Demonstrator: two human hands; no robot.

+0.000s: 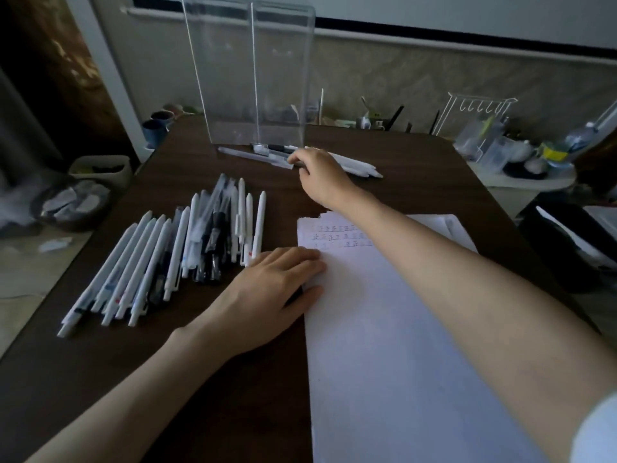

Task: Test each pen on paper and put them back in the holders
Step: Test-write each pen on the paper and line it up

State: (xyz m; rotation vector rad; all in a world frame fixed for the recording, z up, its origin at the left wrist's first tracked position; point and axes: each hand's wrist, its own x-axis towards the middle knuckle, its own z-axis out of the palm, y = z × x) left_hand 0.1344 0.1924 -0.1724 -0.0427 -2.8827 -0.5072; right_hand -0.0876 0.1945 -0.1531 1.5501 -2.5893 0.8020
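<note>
A white sheet of paper (394, 329) lies on the dark table, with rows of small test marks near its top edge. My left hand (267, 289) rests flat on the paper's left edge. Left of it lies a spread of several white and dark pens (173, 255). My right hand (320, 175) reaches to the far side, its fingers curled down onto a small group of pens (354, 163) lying at the foot of the clear acrylic holder (253, 78). Whether the fingers pinch a pen there is hidden. The holder stands upright with two tall compartments.
The table (233, 379) ends close on the left and the right. Cups (157, 128) and cluttered stationery sit behind the holder. A white wire rack (477, 115) and plastic containers crowd a side surface at right. A bin (100, 168) sits on the floor at left.
</note>
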